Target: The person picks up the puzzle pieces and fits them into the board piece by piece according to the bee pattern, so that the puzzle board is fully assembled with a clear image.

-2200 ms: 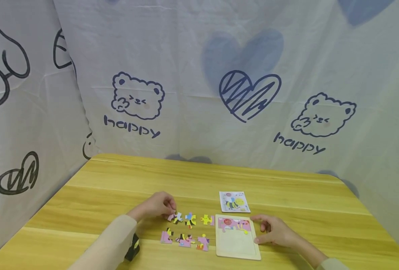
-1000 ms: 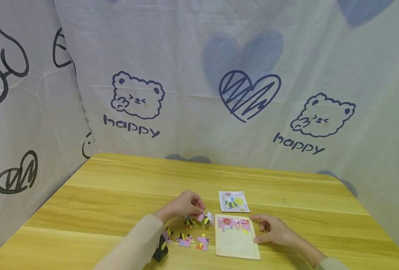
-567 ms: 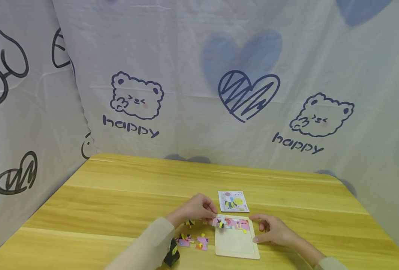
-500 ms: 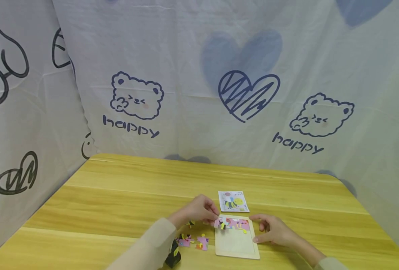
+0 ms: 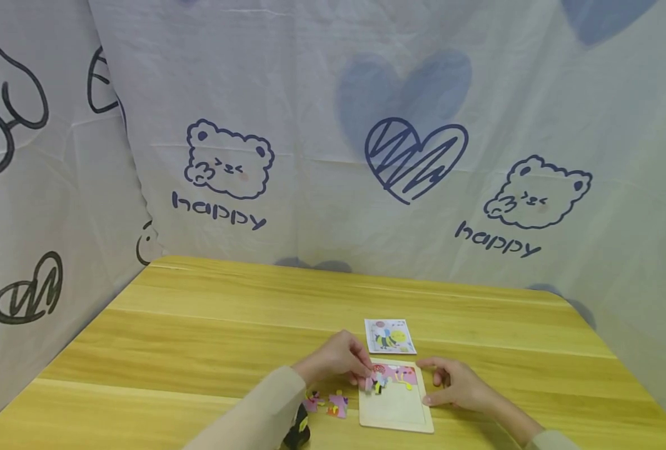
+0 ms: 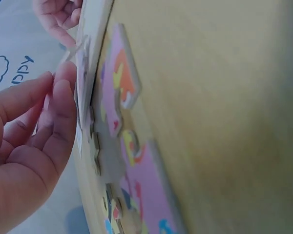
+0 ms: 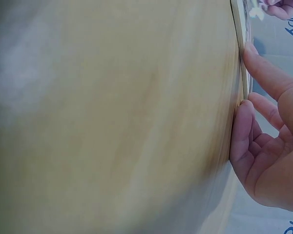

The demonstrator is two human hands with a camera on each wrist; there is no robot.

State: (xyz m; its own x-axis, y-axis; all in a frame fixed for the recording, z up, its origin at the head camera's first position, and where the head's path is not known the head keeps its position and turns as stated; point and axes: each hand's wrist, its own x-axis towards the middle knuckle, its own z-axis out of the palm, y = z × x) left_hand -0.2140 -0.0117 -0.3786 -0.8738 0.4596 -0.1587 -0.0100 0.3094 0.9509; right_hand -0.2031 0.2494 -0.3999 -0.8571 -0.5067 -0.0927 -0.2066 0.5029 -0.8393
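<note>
In the head view my left hand (image 5: 344, 361) pinches a pink, black and yellow puzzle piece (image 5: 378, 382) over the upper left of a wooden puzzle tray (image 5: 396, 412). Joined pieces (image 5: 403, 375) lie along the tray's top. My right hand (image 5: 459, 384) touches the tray's right edge with thumb and forefinger, its other fingers loosely bent. The left wrist view shows the left hand (image 6: 36, 126) with thumb and forefinger together beside the tray; the piece is barely visible. In the right wrist view, the right hand (image 7: 268, 131) rests against the tray's edge (image 7: 238, 29).
Left of the tray lie loose pieces, among them one with orange and yellow marks (image 5: 337, 405); others are partly hidden by the left arm. A bee picture card (image 5: 390, 336) lies behind the tray. A patterned cloth (image 5: 321, 156) hangs behind the wooden table (image 5: 242, 294).
My left hand has carried its piece rightward from the loose pieces and, lately, slightly down over the tray. The right hand stays at the tray's edge.
</note>
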